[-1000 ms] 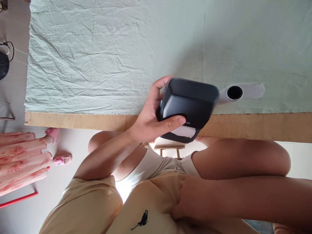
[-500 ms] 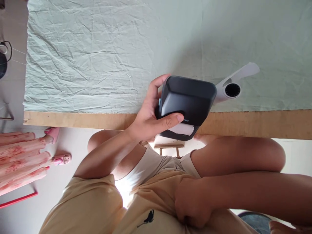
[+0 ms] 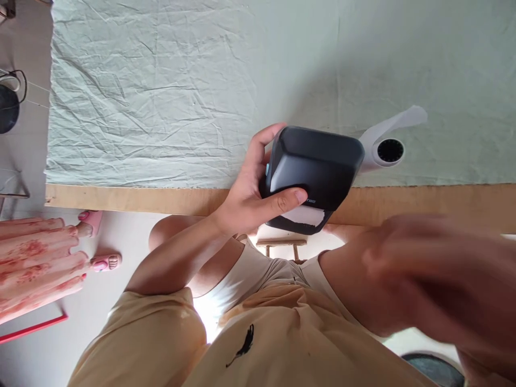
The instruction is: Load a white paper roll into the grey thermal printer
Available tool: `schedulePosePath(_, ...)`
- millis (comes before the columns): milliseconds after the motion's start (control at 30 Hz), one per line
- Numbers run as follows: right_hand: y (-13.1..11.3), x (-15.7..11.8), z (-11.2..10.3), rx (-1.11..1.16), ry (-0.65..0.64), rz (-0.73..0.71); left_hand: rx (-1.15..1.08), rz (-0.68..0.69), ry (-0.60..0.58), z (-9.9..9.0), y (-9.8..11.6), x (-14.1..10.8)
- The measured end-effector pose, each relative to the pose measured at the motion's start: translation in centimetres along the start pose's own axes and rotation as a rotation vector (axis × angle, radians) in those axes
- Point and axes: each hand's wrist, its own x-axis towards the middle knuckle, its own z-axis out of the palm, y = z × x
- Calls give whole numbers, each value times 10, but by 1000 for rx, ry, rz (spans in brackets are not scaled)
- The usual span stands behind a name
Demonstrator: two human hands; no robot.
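Note:
My left hand (image 3: 253, 188) grips a black label printer (image 3: 318, 166) above the table's front edge, thumb across its front face and fingers around its left side. A strip of white paper (image 3: 305, 216) shows in the opening at its lower end, and a small light-blue part (image 3: 266, 170) is on its left side. Right behind the printer, a white paper roll (image 3: 367, 157) with a black core lies on the cloth, its loose end curling up to the right. My right hand (image 3: 403, 263) is over my right thigh, away from the printer; motion blur hides how its fingers stand.
A wrinkled pale green cloth (image 3: 161, 97) covers the table, with a bare wooden edge (image 3: 121, 194) along the front. At the left stands another person in a pink patterned skirt (image 3: 36, 263) and pink slippers. A red bar (image 3: 36, 329) lies low on that side. A dark round object (image 3: 433, 370) is at lower right.
My right hand has left the front of my shirt and moved up and to the right, over my thigh. My left hand keeps its hold on the label printer, almost unmoved.

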Motion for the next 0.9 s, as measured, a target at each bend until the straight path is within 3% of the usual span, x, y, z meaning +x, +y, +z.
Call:
schedulePosePath(67,2,11,-6,-115,120,80,-2,29,12,1,-3,1)
schedulePosePath(133,6,28,-1,-200,130,83,-53,76,-29,2,-4,2)
schedulePosePath(300,20,61,22,-284,173,-58,-74,89,-81,5,-2,2)
schedulePosePath(533,31,51,37,-100,158,201,14,39,60,8,4,-4)
schedulePosePath(733,34,52,38,29,170,211,-41,-63,-12,9,19,-8)
schedulePosePath(900,38,52,39,71,157,213,-141,-74,43,17,15,-1)
